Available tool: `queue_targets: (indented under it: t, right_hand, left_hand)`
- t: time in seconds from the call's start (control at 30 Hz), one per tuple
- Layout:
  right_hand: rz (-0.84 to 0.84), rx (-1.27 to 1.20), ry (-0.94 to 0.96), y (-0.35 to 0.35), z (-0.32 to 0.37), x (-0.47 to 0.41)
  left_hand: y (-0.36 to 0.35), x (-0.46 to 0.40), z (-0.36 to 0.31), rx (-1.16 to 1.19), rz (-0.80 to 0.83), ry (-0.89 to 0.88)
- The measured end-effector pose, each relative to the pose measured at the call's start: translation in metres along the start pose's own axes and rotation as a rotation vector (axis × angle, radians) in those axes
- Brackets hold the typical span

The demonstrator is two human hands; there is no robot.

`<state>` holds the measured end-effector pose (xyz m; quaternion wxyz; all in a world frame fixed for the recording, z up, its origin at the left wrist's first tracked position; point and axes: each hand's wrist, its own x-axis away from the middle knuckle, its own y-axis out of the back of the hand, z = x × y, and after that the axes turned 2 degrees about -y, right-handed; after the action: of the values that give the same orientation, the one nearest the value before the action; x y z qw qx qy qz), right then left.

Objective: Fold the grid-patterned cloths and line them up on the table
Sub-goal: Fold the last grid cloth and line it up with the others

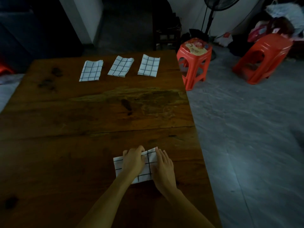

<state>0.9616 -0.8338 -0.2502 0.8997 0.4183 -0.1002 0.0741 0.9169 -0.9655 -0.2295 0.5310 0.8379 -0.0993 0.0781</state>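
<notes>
Three folded white cloths with black grid lines lie in a row at the far side of the wooden table (pixel 82 112): the left one (pixel 91 70), the middle one (pixel 120 66) and the right one (pixel 148 65). Near the front edge lies a fourth grid cloth (pixel 148 163), partly folded. My left hand (pixel 133 160) lies on its middle, fingers curled at the upper fold and pinching it. At the cloth's right edge my right hand (pixel 162 167) rests flat, its fingers straight and pressing the cloth down.
Two red plastic stools (pixel 195 63) (pixel 261 60) stand on the grey floor right of the table. A standing fan (pixel 212 14) and a pile of bags (pixel 276 22) are behind them. The table's right edge runs close to my right hand.
</notes>
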Motion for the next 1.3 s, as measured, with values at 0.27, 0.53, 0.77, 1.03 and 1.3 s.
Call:
queue_targets:
  t: [0.27,0.53,0.77,1.03,1.3]
  right_hand:
    - [0.048,-0.266,-0.05,0.066,0.001,-0.002]
    - [0.066,0.096,0.384,0.176,0.056,0.015]
    - [-0.181,-0.045,0.261,0.227,0.07,0.048]
    - [-0.332,-0.207,0.213,0.264,0.038,0.085]
    - [-0.342,-0.53,0.188,0.334,-0.026,0.074]
  left_hand:
    - [0.042,0.036,-0.041,0.316,-0.131,0.077]
    - [0.127,0.066,-0.092,0.401,-0.238,-0.106]
    - [0.151,0.083,-0.114,0.52,-0.383,-0.293]
    - [0.126,0.095,-0.152,0.594,-0.39,-0.39]
    - [0.095,0.076,-0.252,0.83,-0.304,-0.325]
